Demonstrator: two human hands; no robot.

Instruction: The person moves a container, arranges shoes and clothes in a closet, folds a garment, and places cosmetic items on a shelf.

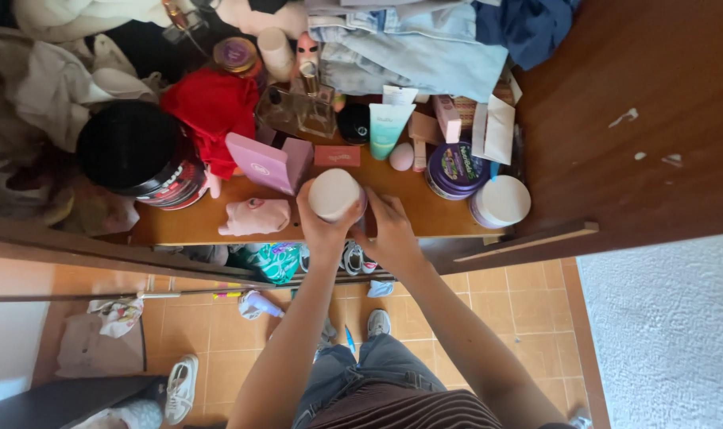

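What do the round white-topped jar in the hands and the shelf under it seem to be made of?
The jar looks like plastic: smooth, matte, evenly pale lid. The shelf seems wood or wood-look board, brown and faintly grained with a slight sheen; which of the two is unclear.

Round jar [334, 195] with a plain off-white lid, seen top-down so mostly the lid shows; a bit of pinkish body visible at its right edge. Upright, lid on. Sits at the front edge of the wooden shelf [425, 216], roughly centre. Gripped from both sides: left hand [322, 230] on its left and front, right hand [387, 229] on its right.
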